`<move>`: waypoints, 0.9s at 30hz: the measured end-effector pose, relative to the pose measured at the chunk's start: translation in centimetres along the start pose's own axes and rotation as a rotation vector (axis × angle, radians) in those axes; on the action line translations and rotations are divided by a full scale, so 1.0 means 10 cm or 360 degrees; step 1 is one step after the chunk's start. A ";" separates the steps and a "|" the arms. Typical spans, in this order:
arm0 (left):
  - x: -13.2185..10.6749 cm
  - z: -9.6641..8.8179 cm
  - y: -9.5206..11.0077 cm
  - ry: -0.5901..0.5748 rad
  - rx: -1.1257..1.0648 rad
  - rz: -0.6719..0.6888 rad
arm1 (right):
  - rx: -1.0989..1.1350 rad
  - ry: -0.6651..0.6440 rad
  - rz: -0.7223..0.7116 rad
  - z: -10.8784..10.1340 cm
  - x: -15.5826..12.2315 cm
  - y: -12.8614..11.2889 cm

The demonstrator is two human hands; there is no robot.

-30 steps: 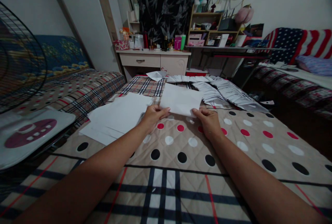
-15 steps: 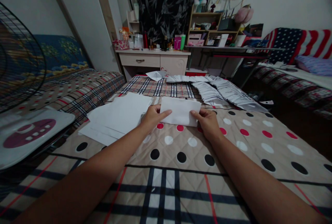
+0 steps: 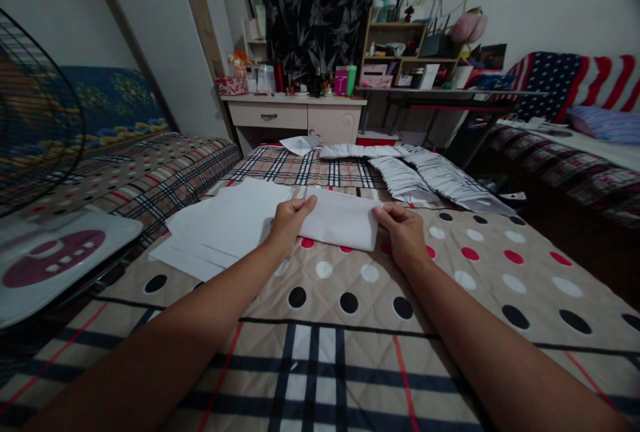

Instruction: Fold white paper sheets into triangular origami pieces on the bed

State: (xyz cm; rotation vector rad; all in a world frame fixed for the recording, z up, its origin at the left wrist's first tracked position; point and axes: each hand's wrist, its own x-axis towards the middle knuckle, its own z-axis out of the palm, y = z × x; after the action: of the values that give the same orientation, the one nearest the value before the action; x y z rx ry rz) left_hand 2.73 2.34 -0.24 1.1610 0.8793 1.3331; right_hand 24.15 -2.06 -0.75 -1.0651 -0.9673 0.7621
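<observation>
A folded sheet of white paper (image 3: 340, 219) is stretched between my hands, just above the bed cover. My left hand (image 3: 290, 220) pinches its left end, thumb on top and fingers behind. At the upper right corner my right hand (image 3: 401, 227) grips the paper between thumb and fingertips. Beside my left hand lies a loose stack of white sheets (image 3: 230, 219), fanned out unevenly. Farther off on the right, rows of folded papers (image 3: 440, 179) lie packed close together.
A single folded paper (image 3: 300, 145) lies at the bed's far end. The spotted, checked bed cover (image 3: 350, 359) spreads under everything. A fan (image 3: 40, 112) and a white folding table (image 3: 120, 229) stand at the left. Behind the bed is a cream dresser (image 3: 290, 115).
The folded paper has shifted slightly left and tilted, its right end lower. My left thumb has moved up to its upper edge, and my right hand now holds nearer the corner.
</observation>
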 end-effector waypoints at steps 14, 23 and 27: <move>-0.01 0.04 0.07 0.0159 -0.0271 -0.0035 | 0.0118 0.0233 -0.0025 0.02 0.01 -0.02; -0.01 0.04 0.06 0.0212 -0.0226 -0.0003 | 0.0110 0.0300 -0.0046 0.02 0.02 -0.03; 0.00 0.03 0.06 0.0258 -0.0185 0.0029 | 0.0091 0.0320 -0.0066 0.02 0.01 -0.03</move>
State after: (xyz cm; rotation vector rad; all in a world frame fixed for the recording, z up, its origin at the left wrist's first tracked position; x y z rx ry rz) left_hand 2.91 2.19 0.38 0.9837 0.8961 1.4894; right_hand 23.99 -1.95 -0.36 -1.0473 -0.7895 0.6322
